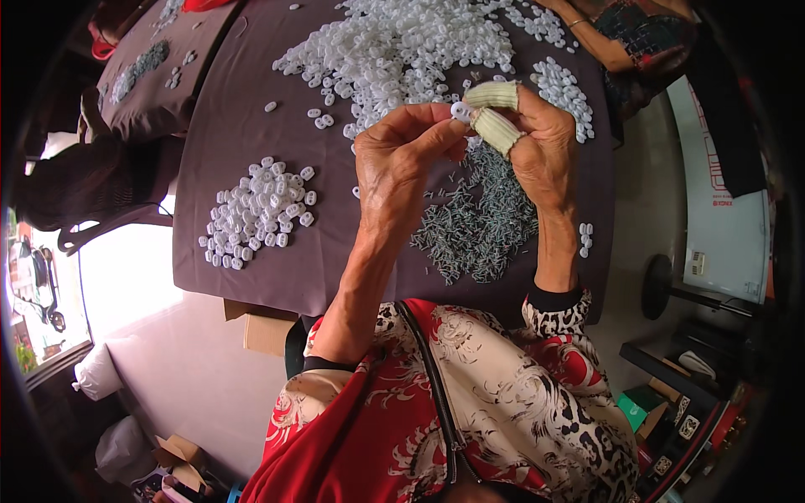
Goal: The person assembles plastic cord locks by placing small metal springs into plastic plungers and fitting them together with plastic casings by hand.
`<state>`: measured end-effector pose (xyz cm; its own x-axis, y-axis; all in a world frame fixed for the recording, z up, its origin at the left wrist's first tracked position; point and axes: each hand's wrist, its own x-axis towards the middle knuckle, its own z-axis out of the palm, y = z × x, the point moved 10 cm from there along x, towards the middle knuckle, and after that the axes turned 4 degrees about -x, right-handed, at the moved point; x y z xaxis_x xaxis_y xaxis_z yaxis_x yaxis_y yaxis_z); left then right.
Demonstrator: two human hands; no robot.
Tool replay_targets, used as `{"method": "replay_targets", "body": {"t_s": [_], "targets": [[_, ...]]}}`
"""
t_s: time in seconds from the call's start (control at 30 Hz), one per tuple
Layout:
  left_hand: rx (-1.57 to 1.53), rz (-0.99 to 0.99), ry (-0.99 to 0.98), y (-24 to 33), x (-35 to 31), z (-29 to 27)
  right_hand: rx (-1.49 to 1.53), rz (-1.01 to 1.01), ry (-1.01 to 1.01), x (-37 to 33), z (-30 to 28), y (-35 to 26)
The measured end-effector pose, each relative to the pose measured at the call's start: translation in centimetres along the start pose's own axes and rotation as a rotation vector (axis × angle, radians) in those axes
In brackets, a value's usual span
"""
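Note:
Between the thumb and fingertips of my left hand (394, 159) is a small white plastic piece (459, 111) with a hole in it. My right hand (541, 138) meets it from the other side, its thumb and forefinger closed together right beside the piece. Pale knitted finger covers (498, 131) wrap those two fingers. Whatever they pinch is hidden. Below the hands lies a heap of small grey screws (474, 230). Beyond them spreads a large heap of similar white pieces (394, 50).
A smaller pile of white pieces (260, 210) sits at the left of the brown tablecloth (310, 260). More white pieces (563, 94) lie at the right, near another person's arm (599, 42). A second covered table (159, 92) stands at the far left. Cardboard boxes (267, 331) are below.

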<state>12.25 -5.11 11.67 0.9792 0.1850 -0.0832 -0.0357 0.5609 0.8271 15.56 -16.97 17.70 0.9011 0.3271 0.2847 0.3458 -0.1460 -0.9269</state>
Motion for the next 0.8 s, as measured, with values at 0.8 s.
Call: {"method": "replay_targets", "body": {"t_s": [0.8], "targets": [[-0.105, 0.014, -0.003, -0.4, 0.0, -0.2, -0.013, 0.014, 0.003, 0.2, 0.2, 0.4]]}}
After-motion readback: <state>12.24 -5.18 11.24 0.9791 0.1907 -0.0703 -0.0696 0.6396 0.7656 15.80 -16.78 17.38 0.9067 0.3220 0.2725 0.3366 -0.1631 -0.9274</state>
